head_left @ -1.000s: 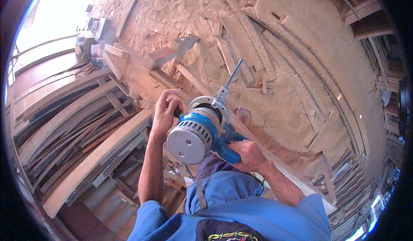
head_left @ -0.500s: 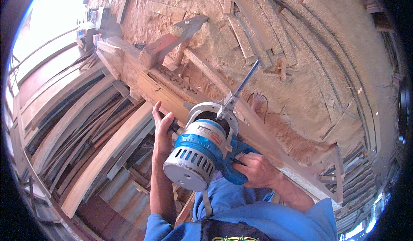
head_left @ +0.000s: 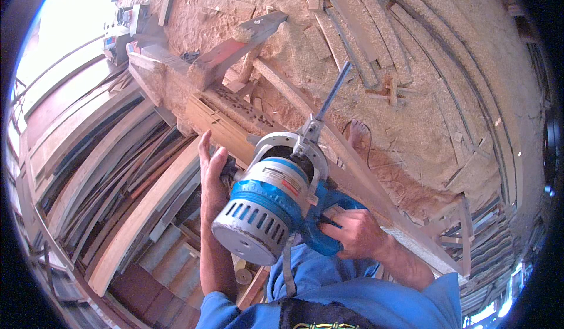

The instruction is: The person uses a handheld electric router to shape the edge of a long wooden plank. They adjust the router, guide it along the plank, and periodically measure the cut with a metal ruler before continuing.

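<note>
Power router (head_left: 267, 202): blue motor housing, grey vented end cap, round metal base. Positioned on a long timber workpiece (head_left: 376, 205), base ring down against the wood, motor end tilted toward the wearer. Guide rod (head_left: 330, 97) projecting from the base toward the sawdust-covered floor (head_left: 423, 64).

Left hand (head_left: 211, 167): on the far-left side of the base, fingers extended and only partly curled, apparently on a side knob; the knob itself is hidden, so firmness of grip cannot be told. Right hand (head_left: 355, 232): wrapped closed around the blue handle (head_left: 326, 223) on the right side of the housing.

Handling, as judged: rigid, top-heavy tool, probably weighty from its bulk; hard casing, not fragile. Likely to tip toward the motor end if released. Hold at both side grips, never at the vented cap or the rod. Dust on surfaces may reduce grip.

Surroundings: curved wooden strips (head_left: 117, 176) stacked to the left; a bare foot (head_left: 356, 134) beside the workpiece; offcuts scattered on the floor.
</note>
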### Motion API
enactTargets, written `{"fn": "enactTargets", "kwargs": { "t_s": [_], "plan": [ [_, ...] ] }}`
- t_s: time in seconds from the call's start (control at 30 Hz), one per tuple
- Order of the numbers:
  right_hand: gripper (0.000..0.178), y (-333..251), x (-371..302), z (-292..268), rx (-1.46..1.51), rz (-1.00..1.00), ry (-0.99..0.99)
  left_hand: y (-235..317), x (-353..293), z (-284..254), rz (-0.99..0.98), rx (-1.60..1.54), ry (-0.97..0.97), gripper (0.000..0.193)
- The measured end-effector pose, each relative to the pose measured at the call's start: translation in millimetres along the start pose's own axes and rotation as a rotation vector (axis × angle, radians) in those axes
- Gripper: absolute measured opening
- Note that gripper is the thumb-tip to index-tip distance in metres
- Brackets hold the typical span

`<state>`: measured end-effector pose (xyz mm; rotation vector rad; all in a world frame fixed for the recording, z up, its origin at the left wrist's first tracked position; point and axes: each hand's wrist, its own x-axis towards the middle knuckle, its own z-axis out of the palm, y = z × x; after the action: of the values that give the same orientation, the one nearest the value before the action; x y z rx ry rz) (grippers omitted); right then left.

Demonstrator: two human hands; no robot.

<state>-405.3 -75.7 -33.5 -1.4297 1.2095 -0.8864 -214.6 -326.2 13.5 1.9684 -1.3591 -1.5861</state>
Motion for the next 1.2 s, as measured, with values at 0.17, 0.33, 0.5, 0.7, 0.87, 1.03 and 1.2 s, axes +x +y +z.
{"fn": "enactTargets", "kwargs": {
  "t_s": [0.17, 0.33, 0.5, 0.7, 0.87, 1.03, 1.2],
  "plan": [
    [0.058, -2, 19, -2, -0.002, -0.019, 0.069, 2, 20, -8, 0.06, 0.059, 0.058, 0.085],
    [0.062, 3, 36, 6, 0.018, -0.053, 0.175, -3, 33, -13, -0.007, -0.168, 0.081, 0.072],
    [0.061, -1, 50, 6, 0.005, -0.055, 0.19, -7, 44, -23, 0.031, -0.271, 0.14, 0.058],
    [0.066, 2, 72, -2, -0.012, -0.043, 0.101, -15, 40, -34, 0.341, -0.056, 0.111, 0.049],
    [0.06, 4, 77, -1, 0.01, -0.07, 0.171, -25, 42, -34, 0.441, -0.09, 0.077, 0.051],
    [0.039, 12, 78, -4, 0.088, -0.085, 0.089, -6, 76, -65, -0.142, -0.292, 0.02, 0.084],
    [0.035, 16, 81, -5, 0.092, -0.118, 0.028, -6, 80, -64, -0.111, -0.331, -0.023, 0.085]
  ]
}}
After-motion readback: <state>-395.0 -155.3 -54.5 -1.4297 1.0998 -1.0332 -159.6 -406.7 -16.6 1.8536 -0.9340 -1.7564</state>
